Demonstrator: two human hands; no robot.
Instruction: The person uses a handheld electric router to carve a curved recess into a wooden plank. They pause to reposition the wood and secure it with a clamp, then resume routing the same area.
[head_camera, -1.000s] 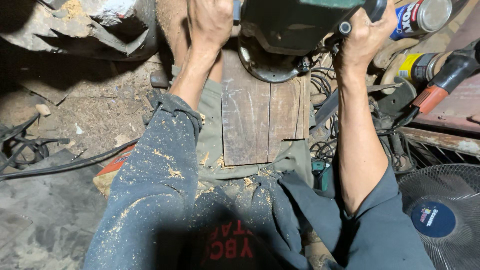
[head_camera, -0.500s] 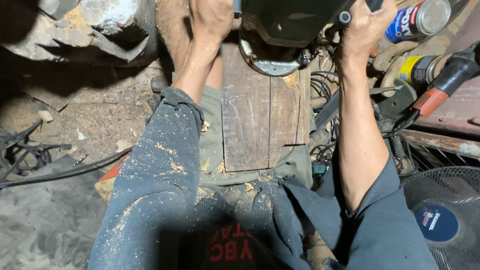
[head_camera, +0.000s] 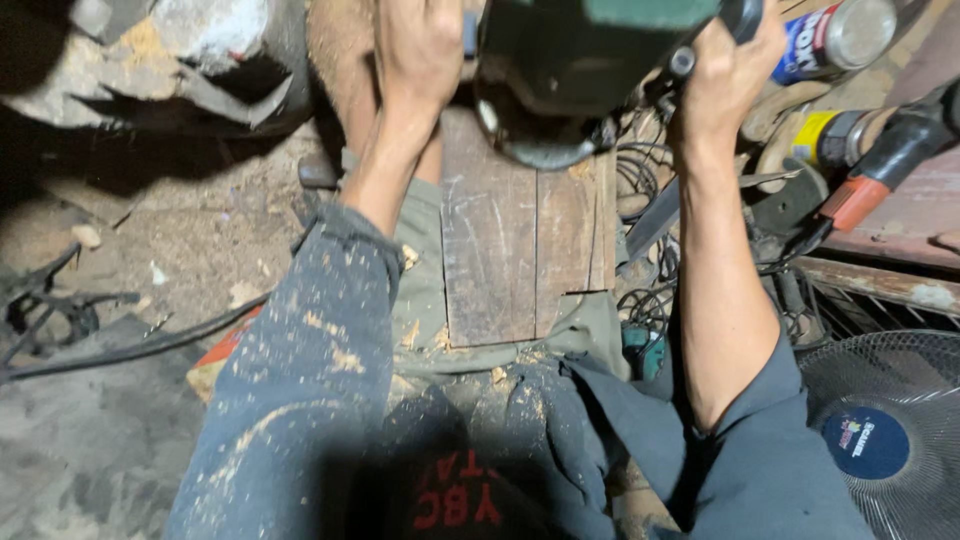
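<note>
Head view looks down on both hands closed around a dark green power tool (head_camera: 590, 70) at the top edge. Left hand (head_camera: 418, 50) grips its left side, right hand (head_camera: 725, 75) wraps a black handle on its right. The tool's round base rests on a scratched wooden board (head_camera: 510, 250) that lies across the person's lap. Sawdust speckles the blue sleeves. A spray can (head_camera: 835, 35) lies just right of the right hand, and a fan (head_camera: 890, 440) sits at lower right.
</note>
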